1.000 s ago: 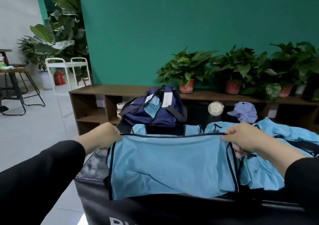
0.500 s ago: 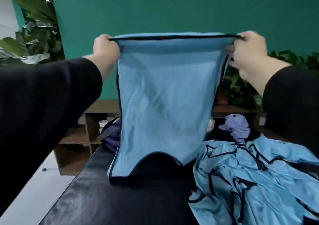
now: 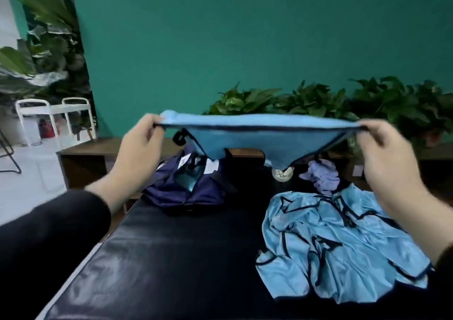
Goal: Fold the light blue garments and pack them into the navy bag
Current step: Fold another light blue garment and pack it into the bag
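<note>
A light blue garment with dark piping [image 3: 257, 135] is stretched in the air above the black table [image 3: 171, 258]. My left hand [image 3: 139, 143] pinches its left corner and my right hand [image 3: 389, 158] pinches its right corner. The cloth swings away from me, nearly level. Behind and below it, the navy bag [image 3: 186, 189] lies open on the table's far end, with light blue cloth showing inside. A crumpled pile of light blue garments [image 3: 343, 246] lies at the right of the table.
A lilac cloth [image 3: 321, 175] and a small round container [image 3: 282, 172] sit at the table's far edge. Behind stands a low wooden shelf [image 3: 90, 158] with potted plants [image 3: 318, 104] against a green wall. A white cart [image 3: 54, 116] is at the left.
The garment was lifted off the table, hung down in front of me, and has now dropped lower and swung outward to lie nearly flat between my hands.
</note>
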